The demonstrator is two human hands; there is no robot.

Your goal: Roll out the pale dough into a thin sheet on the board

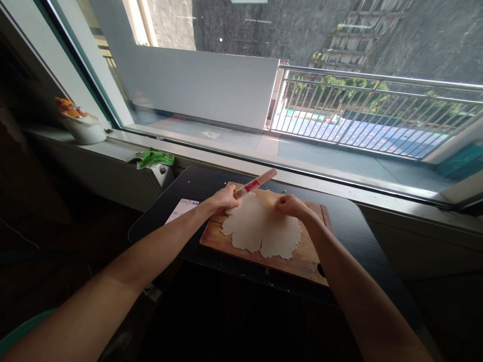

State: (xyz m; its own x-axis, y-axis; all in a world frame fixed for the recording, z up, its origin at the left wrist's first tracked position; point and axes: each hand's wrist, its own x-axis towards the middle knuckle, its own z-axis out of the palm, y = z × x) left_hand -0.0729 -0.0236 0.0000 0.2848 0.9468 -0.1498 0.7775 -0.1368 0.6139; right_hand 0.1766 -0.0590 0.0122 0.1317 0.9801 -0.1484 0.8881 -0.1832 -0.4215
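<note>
A wide, thin sheet of pale dough (260,229) with ragged edges lies on a wooden board (215,238). My left hand (226,196) is closed around the near end of a rolling pin (256,183) with a red label, and the pin slants up to the right over the dough's far left edge. At the far right part of the dough is my right hand (289,205), its fingers curled together at the sheet. What lies between those fingertips, if anything, is too small to tell.
The board rests on a black table (350,236). A lit phone (182,210) lies left of the board. Beyond the table are a window ledge, a green cloth (154,158) and a white pot (86,129). Small crumbs dot the table around the board.
</note>
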